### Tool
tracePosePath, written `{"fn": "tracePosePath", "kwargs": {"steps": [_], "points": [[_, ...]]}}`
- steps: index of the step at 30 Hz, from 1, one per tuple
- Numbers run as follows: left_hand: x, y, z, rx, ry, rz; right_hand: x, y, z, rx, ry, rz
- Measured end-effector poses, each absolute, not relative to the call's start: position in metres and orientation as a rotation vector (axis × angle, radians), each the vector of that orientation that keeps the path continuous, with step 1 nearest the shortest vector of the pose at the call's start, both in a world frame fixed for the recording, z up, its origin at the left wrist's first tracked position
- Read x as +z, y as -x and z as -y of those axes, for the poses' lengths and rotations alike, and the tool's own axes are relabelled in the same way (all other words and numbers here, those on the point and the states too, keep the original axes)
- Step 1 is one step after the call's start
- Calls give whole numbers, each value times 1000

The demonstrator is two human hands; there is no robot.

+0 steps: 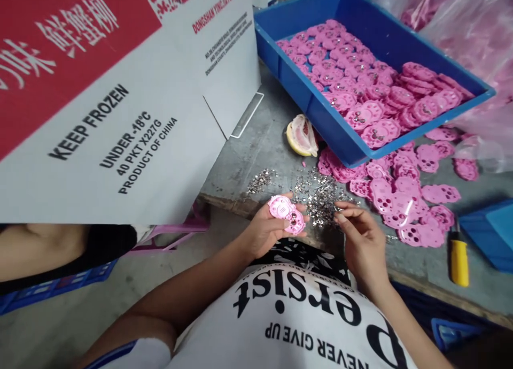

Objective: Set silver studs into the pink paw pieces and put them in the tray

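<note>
Closest to the camera, a white shirt [296, 326] with black letters is filling the bottom of the view. Just past it, the left hand [266, 231] is curling its fingers around a small pink plastic piece [287, 214] and gripping it from below. The piece is flat and bumpy at the edges, with round holes and a few shiny silver dots on its top. It is sitting in the hand, just above the near edge of the table [256, 155]. The right hand [363, 240] is hanging near it, not touching it. Its fingertips are pinching close together, but what they are holding, if anything, is too small to see.

Just behind the hands, a pile of tiny silver screws [316, 195] is lying spread on the table. To the right, many more loose pink pieces [404, 198] are lying in a heap. A yellow-handled screwdriver [459, 259] is lying near them at the right.

Farther back, a piece of fruit [300, 136] is resting just beside a blue tray [304, 99]. The tray is holding lots of pink pieces with silver dots. On the left, a big cardboard box [120, 107] with red and white sides is leaning over the table.
</note>
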State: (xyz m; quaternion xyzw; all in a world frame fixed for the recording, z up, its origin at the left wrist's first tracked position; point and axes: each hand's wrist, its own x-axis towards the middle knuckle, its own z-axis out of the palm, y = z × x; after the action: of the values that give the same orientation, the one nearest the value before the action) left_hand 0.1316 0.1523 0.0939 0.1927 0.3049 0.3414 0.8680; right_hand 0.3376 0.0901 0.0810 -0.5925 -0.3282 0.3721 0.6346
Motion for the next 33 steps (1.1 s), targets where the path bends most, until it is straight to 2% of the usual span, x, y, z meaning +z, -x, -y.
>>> {"fn": "tracePosePath", "kwargs": {"steps": [5,11,17,24,27,33], "points": [[87,-107,-154,785,-445,-762,86,-330,-110,861,1452,1045],[83,-91,-158,819,-526,-850,93,-312,-173,517,1610,1917],[76,-84,-165,813,-495,-840,92,-284,-215,390,1819,2385],[80,-84,-166,768,-362,-908,93,-269,-214,304,1960,2499],[73,-89,-168,796,-344,-1077,86,-270,-217,266,1872,2530],[62,-98,-171,814,-378,-1113,76,-272,-221,115,1825,2552]]}}
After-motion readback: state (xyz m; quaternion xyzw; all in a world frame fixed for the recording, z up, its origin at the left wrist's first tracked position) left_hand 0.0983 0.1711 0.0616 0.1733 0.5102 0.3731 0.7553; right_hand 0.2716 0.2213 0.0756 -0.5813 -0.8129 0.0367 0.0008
